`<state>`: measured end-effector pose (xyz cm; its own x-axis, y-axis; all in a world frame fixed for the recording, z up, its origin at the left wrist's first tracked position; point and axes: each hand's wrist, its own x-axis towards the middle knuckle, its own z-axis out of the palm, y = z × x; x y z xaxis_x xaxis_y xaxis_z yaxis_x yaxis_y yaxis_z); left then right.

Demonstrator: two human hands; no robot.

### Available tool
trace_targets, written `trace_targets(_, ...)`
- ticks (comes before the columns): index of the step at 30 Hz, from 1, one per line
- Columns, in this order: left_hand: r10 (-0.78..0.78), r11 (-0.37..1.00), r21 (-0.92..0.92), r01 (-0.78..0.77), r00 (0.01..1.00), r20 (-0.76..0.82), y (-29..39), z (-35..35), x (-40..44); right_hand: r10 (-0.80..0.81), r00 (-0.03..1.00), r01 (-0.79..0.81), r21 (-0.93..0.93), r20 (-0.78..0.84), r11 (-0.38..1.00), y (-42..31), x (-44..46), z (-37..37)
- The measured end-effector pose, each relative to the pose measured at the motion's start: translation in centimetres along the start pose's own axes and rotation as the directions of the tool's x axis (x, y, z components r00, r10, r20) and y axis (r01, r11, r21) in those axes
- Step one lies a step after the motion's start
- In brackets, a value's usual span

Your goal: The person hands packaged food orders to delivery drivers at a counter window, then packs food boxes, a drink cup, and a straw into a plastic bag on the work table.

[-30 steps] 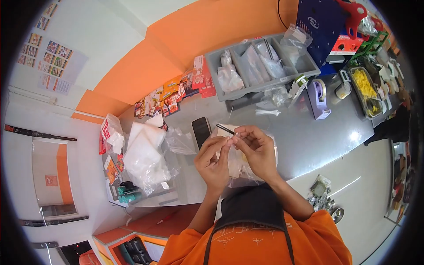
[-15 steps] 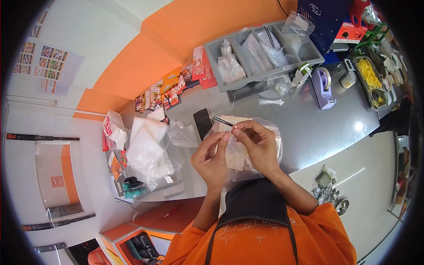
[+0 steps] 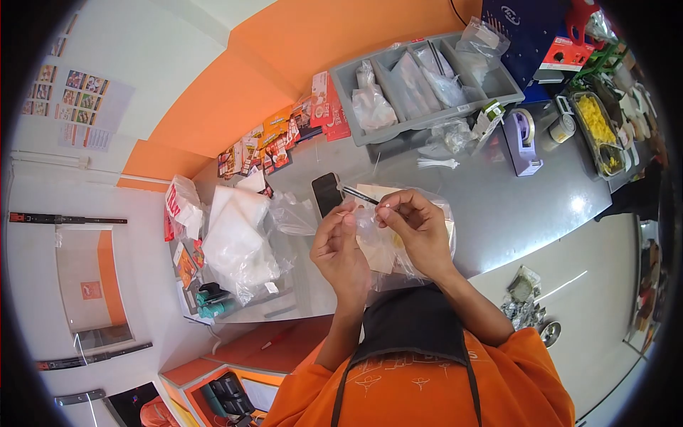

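My right hand (image 3: 418, 224) pinches a pair of thin black sticks (image 3: 361, 195) near their lower end, and they slant up to the left. Close beside it, my left hand (image 3: 343, 245) is closed in a pinch near the sticks. Whatever lies between its fingertips is too small to make out. Below both hands, a clear plastic bag (image 3: 445, 206) with flat pale beige pieces in it lies on the steel table. A black phone (image 3: 326, 193) rests just beyond my left hand.
A grey divided tray (image 3: 398, 127) with plastic-wrapped packets stands at the back. White ties (image 3: 436, 164) and a purple tape dispenser (image 3: 524, 146) lie right of centre. White foam sheets (image 3: 238, 235) are on the left. Far right sits a container of yellow food (image 3: 594, 117).
My left hand has moved slightly away from my right hand, widening the gap between the fingertips. My right hand still holds the black sticks in nearly the same place.
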<state>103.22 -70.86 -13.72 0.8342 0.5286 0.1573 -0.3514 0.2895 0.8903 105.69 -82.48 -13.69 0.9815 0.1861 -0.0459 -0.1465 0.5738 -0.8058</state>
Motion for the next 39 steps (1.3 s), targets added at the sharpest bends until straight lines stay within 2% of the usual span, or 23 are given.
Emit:
trace_targets(4, -0.029, 0.999, 0.031, 0.032, 0.996, -0.088, 0.1, -0.2, -0.2, -0.016, 1.0, 0.016, -0.011, 0.0, 1.0, 0.0, 0.1, 0.0)
trace_targets(6, -0.054, 0.993, 0.103, 0.066, 0.992, -0.113, 0.3, -0.6, -0.6, -0.039, 0.998, 0.035, -0.076, -0.043, 0.997, 0.2, 0.0, 0.1)
trace_targets(12, -0.181, 0.972, 0.113, 0.204, 0.966, -0.183, 1.3, -0.1, -1.1, -0.112, 0.967, 0.068, -0.193, -0.229, 0.979, 0.9, -0.3, 1.2)
trace_targets(16, -0.285, 0.95, 0.066, 0.306, 0.933, -0.221, 1.4, -0.3, -1.4, -0.225, 0.941, 0.132, -0.338, -0.254, 0.932, 1.7, -0.5, 1.4)
trace_targets(18, -0.309, 0.947, 0.021, 0.322, 0.923, -0.23, 0.9, -0.9, -1.2, -0.206, 0.945, 0.123, -0.307, -0.255, 0.944, 1.7, -0.5, 1.6)
trace_targets(21, -0.189, 0.97, 0.102, 0.221, 0.947, -0.259, 1.4, 0.1, -1.3, -0.215, 0.942, 0.129, -0.312, -0.259, 0.941, 2.0, -0.5, 1.7)
trace_targets(22, 0.008, 0.964, 0.261, 0.051, 0.976, -0.218, 1.1, 0.3, -1.1, -0.228, 0.938, 0.138, -0.322, -0.26, 0.936, 2.1, -0.4, 1.8)
trace_targets(24, 0.368, 0.8, 0.527, -0.289, 0.929, -0.049, 0.6, 0.5, -0.9, -0.453, 0.885, 0.329, -0.548, -0.105, 0.77, 1.8, -0.2, 1.9)
trace_targets(25, 0.43, 0.742, 0.54, -0.396, 0.9, 0.069, 0.7, 0.7, -0.5, -0.545, 0.838, 0.416, -0.636, -0.009, 0.65, 1.5, 0.0, 1.9)
trace_targets(27, 0.523, 0.607, 0.523, -0.598, 0.797, 0.303, 1.0, 0.8, 0.4, -0.581, 0.812, 0.465, -0.661, 0.053, 0.589, 0.6, 0.1, 2.1)
trace_targets(28, 0.486, 0.639, 0.5, -0.585, 0.81, 0.328, 1.0, 0.7, 0.8, -0.595, 0.799, 0.487, -0.671, 0.084, 0.559, 0.3, 0.1, 2.2)
trace_targets(31, 0.377, 0.721, 0.462, -0.517, 0.851, 0.366, 1.4, 0.1, 1.9, -0.542, 0.834, 0.49, -0.589, 0.102, 0.643, 0.7, 0.8, 1.1)
trace_targets(34, 0.277, 0.788, 0.469, -0.399, 0.91, 0.308, 1.9, -0.2, 2.4, -0.351, 0.934, 0.344, -0.44, 0.069, 0.83, 0.6, 1.2, 0.7)
trace_targets(36, 0.219, 0.833, 0.458, -0.311, 0.945, 0.243, 1.8, -0.5, 2.6, -0.306, 0.95, 0.307, -0.378, 0.066, 0.873, 0.5, 1.3, 0.5)
trace_targets(39, 0.256, 0.771, 0.479, -0.418, 0.894, 0.368, 2.0, -1.0, 3.3, -0.264, 0.963, 0.268, -0.312, 0.056, 0.911, 0.4, 1.4, 0.5)
